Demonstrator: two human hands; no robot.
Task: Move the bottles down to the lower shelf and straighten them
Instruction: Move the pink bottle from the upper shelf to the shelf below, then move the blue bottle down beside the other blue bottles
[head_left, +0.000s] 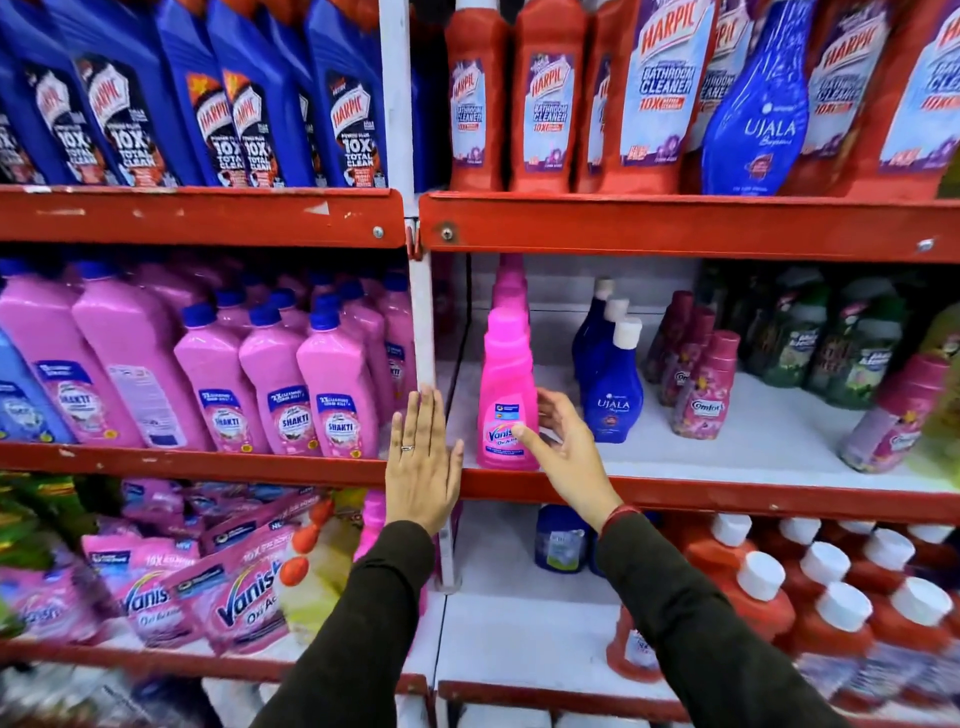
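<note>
A row of bright pink Vanish bottles (506, 384) stands upright at the left end of the middle right shelf (727, 493), running back from the front edge. My right hand (563, 449) is open beside the front bottle, its thumb touching the label and its fingers curled past the bottle's right side. My left hand (423, 467) is flat and open, fingers together, in front of the white upright post (423, 322), a little left of the bottle and apart from it. A blue Ujala bottle (756, 109) stands on the top shelf among red Harpic bottles (540, 104).
Blue Ujala bottles (610, 384) and Comfort bottles (704, 389) stand right of the Vanish row. Pink Shakti bottles (332, 384) fill the left bay. Below are Vanish pouches (228, 597), a blue tub (561, 540) and red white-capped bottles (831, 597).
</note>
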